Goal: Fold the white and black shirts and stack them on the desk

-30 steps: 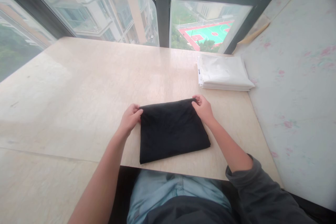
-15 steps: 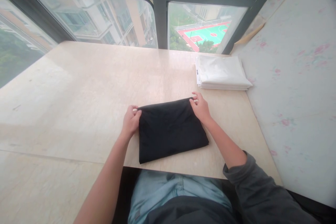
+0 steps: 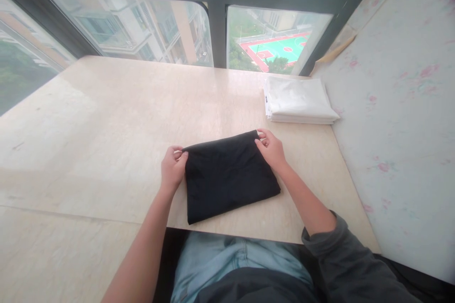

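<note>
A folded black cloth (image 3: 231, 177), perhaps a garment, lies flat near the front edge of the stone-look sill in front of me. Its far edge slants up to the right. My left hand (image 3: 174, 165) pinches the far left corner between thumb and fingers. At the far right corner, my right hand (image 3: 270, 147) has its thumb on top of the cloth and its fingers at the edge, closed on it. The fingertips of both hands are partly hidden by the fabric.
A stack of folded white cloth or plastic-like packets (image 3: 298, 99) stands at the back right, by the flower-papered wall (image 3: 401, 128). The beige sill (image 3: 106, 118) reaches back to a grey window frame (image 3: 219, 33). My lap is below the front edge.
Both hands and the far edge of the black cloth have shifted slightly left. The left hand has come a little nearer to me. The white stack stays put.
</note>
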A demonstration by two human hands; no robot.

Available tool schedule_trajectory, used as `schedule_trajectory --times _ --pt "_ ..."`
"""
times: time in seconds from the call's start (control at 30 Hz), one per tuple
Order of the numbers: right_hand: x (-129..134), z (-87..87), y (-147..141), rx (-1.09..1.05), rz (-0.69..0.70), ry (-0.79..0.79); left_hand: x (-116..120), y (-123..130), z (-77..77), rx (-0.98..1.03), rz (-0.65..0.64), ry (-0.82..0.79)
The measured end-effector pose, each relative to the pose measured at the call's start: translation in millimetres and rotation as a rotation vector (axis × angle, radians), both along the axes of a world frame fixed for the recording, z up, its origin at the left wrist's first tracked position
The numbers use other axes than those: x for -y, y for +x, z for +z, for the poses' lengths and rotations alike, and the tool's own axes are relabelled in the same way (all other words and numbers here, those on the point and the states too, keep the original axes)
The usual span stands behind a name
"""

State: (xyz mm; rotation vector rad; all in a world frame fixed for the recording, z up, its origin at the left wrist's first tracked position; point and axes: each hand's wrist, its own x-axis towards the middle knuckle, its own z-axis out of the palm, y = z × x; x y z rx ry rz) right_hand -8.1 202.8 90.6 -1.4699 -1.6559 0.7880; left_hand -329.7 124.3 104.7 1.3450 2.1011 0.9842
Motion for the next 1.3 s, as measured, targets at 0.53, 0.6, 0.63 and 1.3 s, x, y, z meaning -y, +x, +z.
schedule_trajectory --times 0.53,0.6,0.63,1.3 --pt "30.7 2.6 -41.3 0.664 0.408 0.222 14.4 71.6 -3.1 -0.723 -0.501 0.024" --pt "27.9 -2.5 -40.4 0.678 0.408 0.214 13.2 67.6 -8.6 -0.733 -0.484 0.019" --pt "26.6 -3.7 -39.3 0.677 0.408 0.212 12.8 66.1 -9.2 -0.734 -0.475 0.021" --pt "94.9 5.6 39.5 0.327 0.140 -0.008 96.6 43.9 2.7 -0.268 -0.297 -0.020"
